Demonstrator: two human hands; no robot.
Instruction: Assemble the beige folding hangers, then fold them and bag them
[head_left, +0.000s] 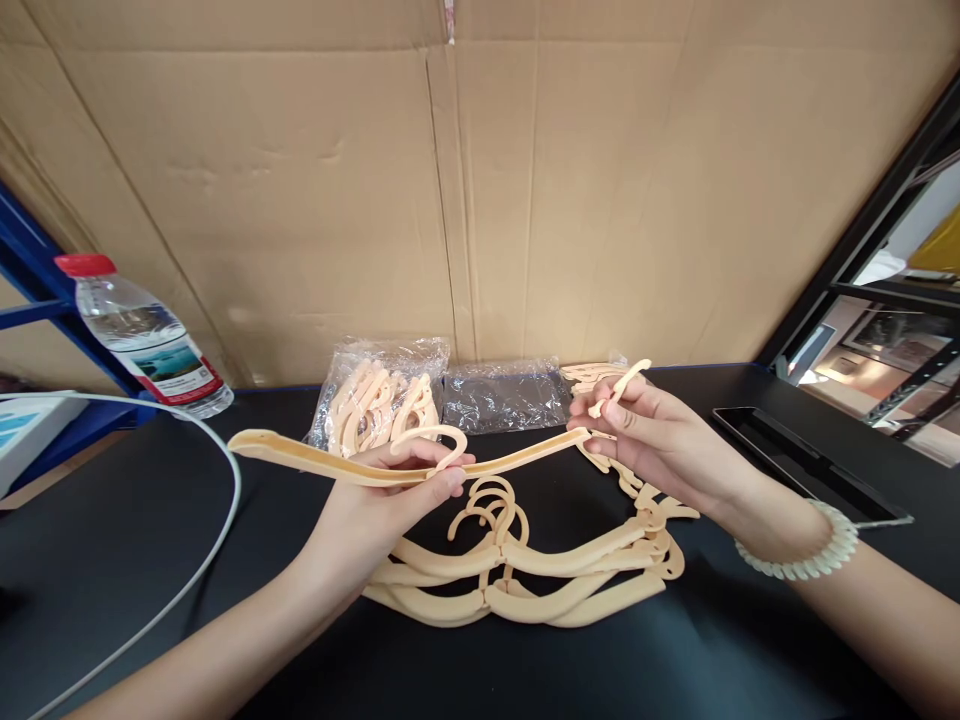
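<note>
My left hand (397,495) is closed around the middle of a beige plastic hanger (300,455), close to its hook. The hanger is held up level, with its hollow side showing. At its right end, my right hand (660,430) pinches a small beige hanger piece (622,385) between thumb and fingers. Those fingers are beside the hanger's tip; whether they touch it I cannot tell. Below both hands lies a stack of several hangers (570,560) with their hooks pointing away. Small loose beige pieces (626,480) lie partly hidden under my right hand.
Behind my left hand is a clear bag of hanger parts (382,400), beside a flat plastic bag (506,395). More beige parts (592,375) lie at the back. A water bottle (150,340) and white cable (232,500) are left, a dark tablet (802,465) right. Cardboard (300,200) stands behind.
</note>
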